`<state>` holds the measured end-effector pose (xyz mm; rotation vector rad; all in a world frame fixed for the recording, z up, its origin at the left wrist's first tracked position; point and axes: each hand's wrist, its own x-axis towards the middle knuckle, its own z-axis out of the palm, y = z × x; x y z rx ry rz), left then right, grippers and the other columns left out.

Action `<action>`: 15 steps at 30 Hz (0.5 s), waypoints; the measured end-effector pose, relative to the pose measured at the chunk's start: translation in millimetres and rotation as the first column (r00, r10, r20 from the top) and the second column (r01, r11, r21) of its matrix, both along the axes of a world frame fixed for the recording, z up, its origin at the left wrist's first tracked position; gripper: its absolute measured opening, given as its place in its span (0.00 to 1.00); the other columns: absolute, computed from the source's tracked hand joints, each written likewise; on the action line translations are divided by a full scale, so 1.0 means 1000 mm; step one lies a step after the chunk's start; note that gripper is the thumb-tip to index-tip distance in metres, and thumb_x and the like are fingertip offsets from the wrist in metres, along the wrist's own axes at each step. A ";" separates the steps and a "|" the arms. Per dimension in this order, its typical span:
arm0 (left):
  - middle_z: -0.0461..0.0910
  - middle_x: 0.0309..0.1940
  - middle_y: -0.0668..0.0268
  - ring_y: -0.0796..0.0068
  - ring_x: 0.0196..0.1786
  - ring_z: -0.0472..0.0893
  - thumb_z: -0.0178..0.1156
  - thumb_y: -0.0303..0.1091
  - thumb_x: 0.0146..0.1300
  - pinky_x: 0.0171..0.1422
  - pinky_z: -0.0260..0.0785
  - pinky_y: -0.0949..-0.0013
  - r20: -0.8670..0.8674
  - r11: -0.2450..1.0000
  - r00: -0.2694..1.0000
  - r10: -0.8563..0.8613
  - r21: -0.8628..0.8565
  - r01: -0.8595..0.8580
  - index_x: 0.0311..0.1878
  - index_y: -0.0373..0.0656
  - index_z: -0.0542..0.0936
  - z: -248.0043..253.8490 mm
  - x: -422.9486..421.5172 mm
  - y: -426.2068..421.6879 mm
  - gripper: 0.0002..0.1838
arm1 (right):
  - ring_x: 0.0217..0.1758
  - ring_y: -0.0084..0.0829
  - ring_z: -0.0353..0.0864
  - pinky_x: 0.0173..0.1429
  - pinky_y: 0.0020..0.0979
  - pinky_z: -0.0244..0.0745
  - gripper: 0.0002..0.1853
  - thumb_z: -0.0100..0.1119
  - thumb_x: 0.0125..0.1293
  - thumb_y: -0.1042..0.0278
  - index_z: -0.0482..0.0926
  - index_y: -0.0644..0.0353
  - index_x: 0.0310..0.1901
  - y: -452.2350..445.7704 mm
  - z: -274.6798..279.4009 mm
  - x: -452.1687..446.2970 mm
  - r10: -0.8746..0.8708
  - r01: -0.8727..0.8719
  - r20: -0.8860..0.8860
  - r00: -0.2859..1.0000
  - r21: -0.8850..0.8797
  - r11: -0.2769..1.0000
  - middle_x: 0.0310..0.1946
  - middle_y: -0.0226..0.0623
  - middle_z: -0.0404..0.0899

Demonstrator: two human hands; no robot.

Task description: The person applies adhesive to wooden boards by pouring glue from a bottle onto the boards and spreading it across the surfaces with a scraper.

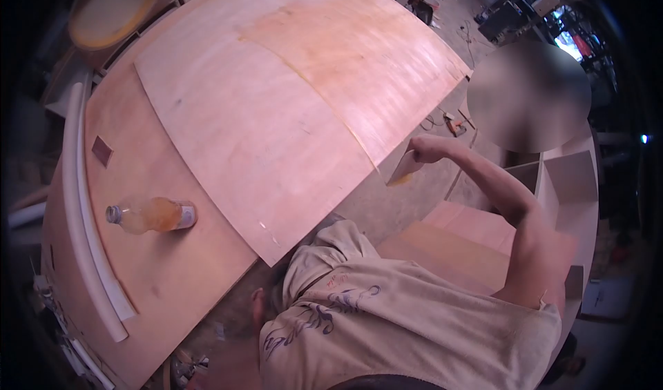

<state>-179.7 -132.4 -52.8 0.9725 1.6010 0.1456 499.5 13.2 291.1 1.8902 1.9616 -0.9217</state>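
Observation:
My right hand [429,149] is closed around a flat, pale spreader [406,167] with yellowish glue along its lower edge. The spreader hangs just off the near edge of a large plywood sheet [255,128]. An amber, wet-looking coat covers the sheet's far part, and a yellow glue line crosses it. My left arm [231,359] hangs low and blurred beside my shirt; its fingers cannot be made out clearly. A clear plastic bottle [155,215] with amber liquid stands on the board left of the sheet.
A long pale tube [79,217] and a small dark square [103,151] lie on the lower board [173,279]. An orange-handled tool [454,125] is on the floor. Wooden shelving [568,176] stands at right, and a round padded piece [114,10] at top left.

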 end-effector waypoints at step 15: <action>0.80 0.43 0.66 0.73 0.42 0.78 0.57 0.45 0.65 0.43 0.68 0.68 -0.038 0.751 0.761 0.647 -0.140 -0.645 0.57 0.48 0.74 0.060 0.065 -0.005 0.21 | 0.43 0.44 0.82 0.48 0.39 0.74 0.13 0.56 0.59 0.75 0.80 0.65 0.46 0.484 -0.005 -0.111 0.248 -0.113 -0.114 0.962 0.660 0.742 0.38 0.51 0.82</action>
